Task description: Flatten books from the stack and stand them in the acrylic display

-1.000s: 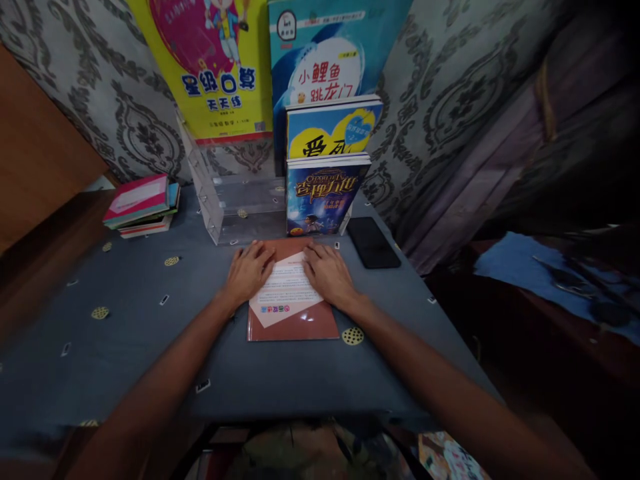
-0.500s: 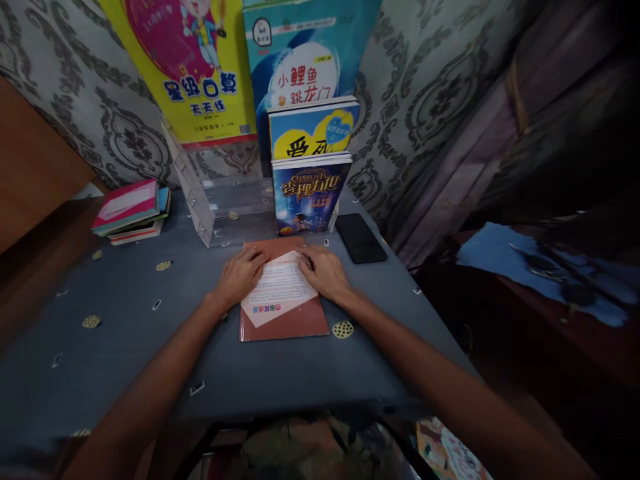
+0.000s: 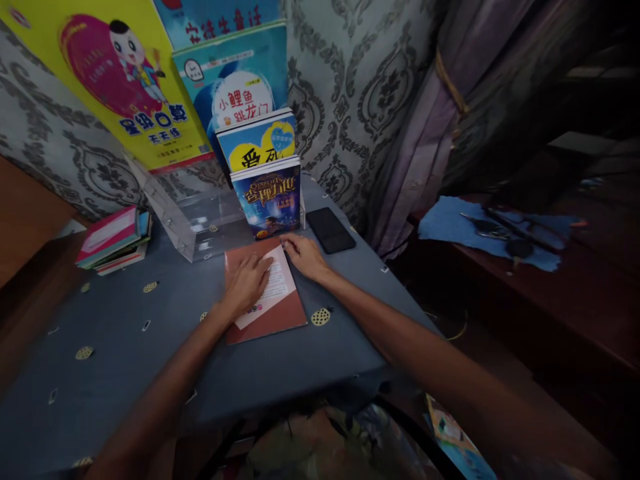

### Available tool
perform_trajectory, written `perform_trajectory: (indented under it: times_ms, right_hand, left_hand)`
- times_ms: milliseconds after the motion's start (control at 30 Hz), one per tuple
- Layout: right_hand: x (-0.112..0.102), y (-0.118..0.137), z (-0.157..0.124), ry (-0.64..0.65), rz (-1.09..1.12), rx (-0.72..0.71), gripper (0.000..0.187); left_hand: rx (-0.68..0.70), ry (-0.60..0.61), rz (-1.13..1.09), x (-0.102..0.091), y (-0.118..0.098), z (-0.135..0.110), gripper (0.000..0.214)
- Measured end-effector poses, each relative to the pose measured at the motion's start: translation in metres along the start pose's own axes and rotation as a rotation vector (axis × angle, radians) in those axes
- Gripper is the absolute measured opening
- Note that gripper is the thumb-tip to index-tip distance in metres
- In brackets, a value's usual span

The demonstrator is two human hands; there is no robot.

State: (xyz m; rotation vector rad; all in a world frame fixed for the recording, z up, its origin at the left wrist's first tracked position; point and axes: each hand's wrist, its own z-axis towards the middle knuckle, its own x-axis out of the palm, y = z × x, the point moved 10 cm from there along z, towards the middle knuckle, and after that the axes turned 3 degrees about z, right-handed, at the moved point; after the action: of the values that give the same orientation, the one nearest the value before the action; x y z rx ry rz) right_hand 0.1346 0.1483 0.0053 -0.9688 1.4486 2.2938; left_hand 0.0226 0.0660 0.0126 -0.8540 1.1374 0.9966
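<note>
Several fingers of the person's left hand lie flat and slightly spread on the brown booklet, so that hand is the nearer. Thumb and forefinger of the right hand come close together at the booklet's far right corner; whether that grip pinches the cover cannot be told. From the right grip, the booklet stretches leftward and toward the near edge of the surface, on which it lies flat. Its long axis runs roughly from near edge to far edge, the far end angled slightly left, toward the clear holder; coloured lettering sits toward the near end. Beyond that far end stands the blue book, with the phone by the surface's right edge.
</note>
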Motion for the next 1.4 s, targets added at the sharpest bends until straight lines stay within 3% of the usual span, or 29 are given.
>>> perform_trajectory:
  times_ms: [267,533,700,967,1267,1400]
  right_hand:
    - [0.003,0.002,0.000,0.036,-0.041,-0.055,0.043]
    - [0.008,0.007,-0.004,0.063,-0.099,-0.082,0.041]
    - [0.006,0.008,-0.006,0.050,-0.119,-0.081,0.041]
    - [0.009,0.006,-0.005,0.065,-0.088,-0.093,0.042]
    - [0.009,0.002,-0.004,0.047,-0.048,-0.078,0.040]
    - [0.004,-0.001,-0.001,0.012,0.004,-0.066,0.039]
  left_hand:
    - [0.057,0.059,-0.018,0.014,-0.011,0.026,0.041]
    - [0.071,0.040,-0.062,0.013,-0.010,0.025,0.041]
    - [0.179,0.040,-0.121,0.003,-0.032,0.011,0.034]
    - [0.307,0.089,-0.192,-0.012,-0.074,-0.033,0.032]
    - [0.184,0.126,-0.055,-0.001,-0.083,-0.037,0.044]
    - [0.211,0.129,0.028,-0.005,-0.090,-0.043,0.035]
